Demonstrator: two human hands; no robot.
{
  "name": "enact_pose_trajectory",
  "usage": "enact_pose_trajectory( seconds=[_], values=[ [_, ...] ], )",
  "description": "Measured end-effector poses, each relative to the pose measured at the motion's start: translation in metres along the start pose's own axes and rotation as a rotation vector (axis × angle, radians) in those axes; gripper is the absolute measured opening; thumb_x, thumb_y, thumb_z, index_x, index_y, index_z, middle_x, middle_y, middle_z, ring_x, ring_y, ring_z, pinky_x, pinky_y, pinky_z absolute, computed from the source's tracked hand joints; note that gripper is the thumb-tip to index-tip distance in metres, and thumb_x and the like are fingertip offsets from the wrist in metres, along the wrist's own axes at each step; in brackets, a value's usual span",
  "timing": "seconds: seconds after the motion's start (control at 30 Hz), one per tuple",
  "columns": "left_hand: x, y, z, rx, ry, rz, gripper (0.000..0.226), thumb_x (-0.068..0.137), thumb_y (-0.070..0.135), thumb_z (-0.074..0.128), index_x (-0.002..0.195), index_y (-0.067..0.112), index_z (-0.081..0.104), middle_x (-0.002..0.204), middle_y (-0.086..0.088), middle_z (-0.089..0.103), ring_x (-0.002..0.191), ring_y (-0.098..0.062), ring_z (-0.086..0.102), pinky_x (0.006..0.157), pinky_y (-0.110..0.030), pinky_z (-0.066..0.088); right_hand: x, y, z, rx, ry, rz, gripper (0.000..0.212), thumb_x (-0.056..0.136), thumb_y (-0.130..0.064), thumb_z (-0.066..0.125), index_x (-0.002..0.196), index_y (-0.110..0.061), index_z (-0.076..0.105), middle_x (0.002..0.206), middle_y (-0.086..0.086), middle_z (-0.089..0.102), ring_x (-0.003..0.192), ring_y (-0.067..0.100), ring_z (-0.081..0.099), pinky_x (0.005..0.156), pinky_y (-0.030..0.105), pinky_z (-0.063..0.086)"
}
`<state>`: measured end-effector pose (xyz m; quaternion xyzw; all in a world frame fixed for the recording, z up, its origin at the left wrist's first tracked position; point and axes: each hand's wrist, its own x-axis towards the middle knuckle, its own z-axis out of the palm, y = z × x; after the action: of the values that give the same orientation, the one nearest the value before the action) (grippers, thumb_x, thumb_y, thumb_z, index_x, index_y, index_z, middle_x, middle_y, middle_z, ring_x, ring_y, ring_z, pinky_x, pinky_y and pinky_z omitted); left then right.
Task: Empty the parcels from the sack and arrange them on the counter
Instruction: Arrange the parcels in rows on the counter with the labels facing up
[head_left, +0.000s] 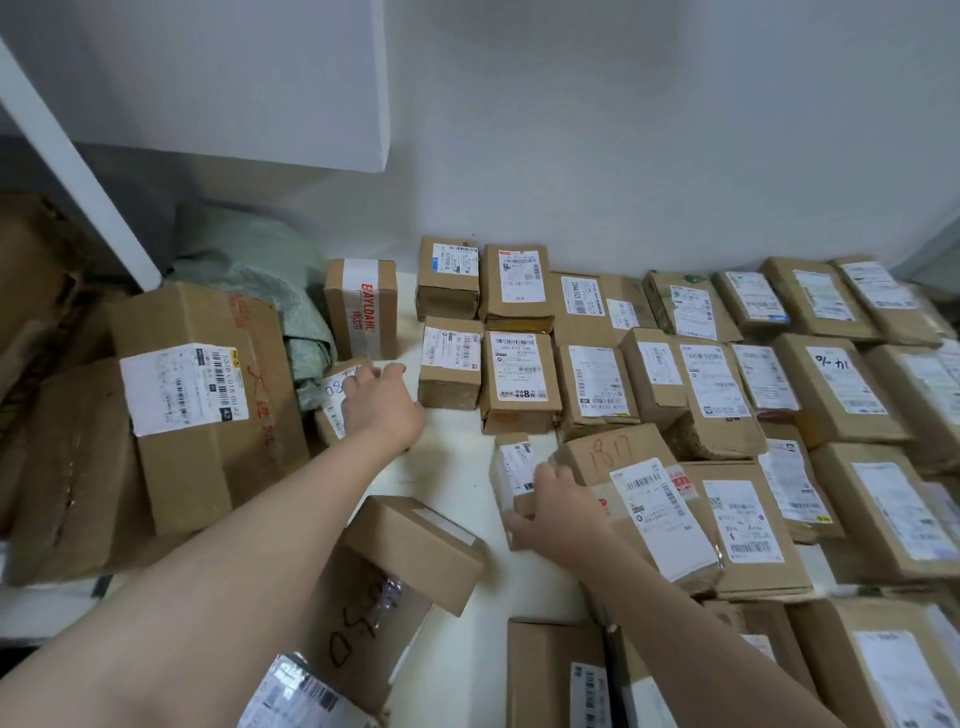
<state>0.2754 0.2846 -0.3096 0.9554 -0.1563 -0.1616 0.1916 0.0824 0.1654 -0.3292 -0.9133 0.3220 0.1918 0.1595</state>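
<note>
While the green sack (244, 275) lies crumpled at the back left of the counter (447, 467), its mouth hidden so that its contents cannot be told, brown cardboard parcels (519, 379) cover the white top in rows. There is one sack. Eight parcels line the wall (623, 156), eight sit in the next row, and there are perhaps thirty in all, the right edge being blurred. The left hand (382, 408) rests on a parcel marked "08" (335, 395) just beside the sack, fingers laid over its top; whether they curl round it cannot be told. The right hand (558, 512) clamps thumb and fingers on a small upright parcel (514, 465) near the middle.
</note>
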Motion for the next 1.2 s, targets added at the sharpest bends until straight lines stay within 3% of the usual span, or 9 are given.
enact_pose_trajectory(
  seconds=[0.07, 0.17, 0.4, 0.57, 0.63, 0.73, 0.83, 0.97, 1.2],
  values=[
    [0.002, 0.000, -0.009, 0.005, 0.071, 0.006, 0.062, 0.091, 0.026, 0.061, 0.146, 0.019, 0.033, 0.149, -0.017, 0.029, 0.136, -0.035, 0.025, 0.109, -0.042, 0.029, 0.000, -0.005, 0.010, -0.057, -0.033, 0.077, 0.044, 0.091, -0.040, 0.054, 0.123, -0.011, 0.047, 0.132, 0.010, 0.047, 0.108, 0.028, 0.058, 0.074, 0.031, 0.043],
    [0.018, -0.001, -0.029, 0.009, 0.180, 0.022, 0.072, 0.087, 0.021, 0.064, 0.149, 0.018, 0.028, 0.150, -0.015, 0.026, 0.137, -0.034, 0.024, 0.112, -0.043, 0.029, 0.002, -0.011, 0.010, -0.155, -0.038, 0.108, 0.033, 0.094, -0.039, 0.051, 0.109, -0.011, 0.061, 0.113, 0.006, 0.064, 0.097, 0.024, 0.064, 0.068, 0.030, 0.047],
    [0.077, -0.002, -0.061, 0.002, 0.286, 0.080, 0.077, 0.085, 0.016, 0.068, 0.150, 0.013, 0.026, 0.154, -0.009, 0.022, 0.140, -0.030, 0.021, 0.114, -0.041, 0.028, 0.040, -0.045, -0.031, -0.070, 0.159, -0.138, 0.026, 0.097, -0.036, 0.041, 0.087, -0.015, 0.052, 0.090, 0.005, 0.062, 0.082, 0.026, 0.062, 0.062, 0.029, 0.043],
    [0.119, -0.007, -0.073, 0.138, 0.144, 0.234, 0.097, 0.084, 0.033, 0.072, 0.155, 0.022, 0.006, 0.163, 0.000, 0.002, 0.150, -0.024, -0.004, 0.121, -0.049, 0.009, 0.078, -0.083, -0.032, 0.114, 0.123, -0.426, 0.028, 0.094, -0.034, 0.054, 0.120, -0.024, 0.055, 0.118, 0.000, 0.054, 0.104, 0.019, 0.056, 0.079, 0.031, 0.047],
    [0.120, -0.010, -0.074, 0.114, 0.047, 0.210, 0.090, 0.082, 0.052, 0.068, 0.152, 0.027, 0.019, 0.159, -0.003, 0.012, 0.148, -0.025, 0.006, 0.116, -0.051, 0.019, 0.092, -0.101, -0.021, 0.121, 0.088, -0.498, 0.042, 0.093, -0.034, 0.056, 0.133, -0.024, 0.049, 0.131, 0.003, 0.046, 0.117, 0.022, 0.048, 0.092, 0.034, 0.045],
    [0.101, -0.014, -0.060, -0.027, 0.231, 0.127, 0.058, 0.080, 0.065, 0.059, 0.120, 0.023, 0.054, 0.131, -0.005, 0.040, 0.128, -0.025, 0.030, 0.099, -0.038, 0.038, 0.108, -0.123, -0.005, 0.131, 0.087, -0.526, 0.051, 0.090, -0.034, 0.059, 0.136, -0.019, 0.044, 0.133, 0.009, 0.042, 0.117, 0.029, 0.047, 0.093, 0.041, 0.048],
    [0.080, -0.018, -0.040, -0.007, 0.373, 0.105, 0.057, 0.081, 0.056, 0.064, 0.124, 0.022, 0.050, 0.125, -0.006, 0.050, 0.121, -0.027, 0.039, 0.092, -0.037, 0.043, 0.117, -0.134, 0.003, 0.130, 0.088, -0.539, 0.041, 0.089, -0.032, 0.060, 0.123, -0.011, 0.051, 0.125, 0.009, 0.044, 0.112, 0.030, 0.049, 0.090, 0.038, 0.048],
    [0.073, -0.034, -0.020, -0.033, 0.152, -0.038, 0.055, 0.089, 0.029, 0.063, 0.138, 0.039, 0.042, 0.128, -0.013, 0.045, 0.114, -0.035, 0.052, 0.083, -0.038, 0.047, 0.120, -0.127, 0.003, 0.165, 0.066, -0.500, 0.035, 0.092, -0.032, 0.058, 0.122, -0.015, 0.055, 0.128, 0.005, 0.047, 0.117, 0.024, 0.049, 0.094, 0.034, 0.043],
    [0.098, -0.028, -0.018, -0.057, 0.193, -0.091, 0.038, 0.099, 0.024, 0.044, 0.133, 0.038, 0.051, 0.117, -0.009, 0.065, 0.104, -0.034, 0.061, 0.075, -0.035, 0.046, 0.120, -0.099, 0.002, 0.248, 0.040, -0.418, 0.032, 0.095, -0.031, 0.054, 0.126, -0.025, 0.054, 0.136, -0.004, 0.048, 0.112, 0.017, 0.057, 0.091, 0.033, 0.048]
  ],
)
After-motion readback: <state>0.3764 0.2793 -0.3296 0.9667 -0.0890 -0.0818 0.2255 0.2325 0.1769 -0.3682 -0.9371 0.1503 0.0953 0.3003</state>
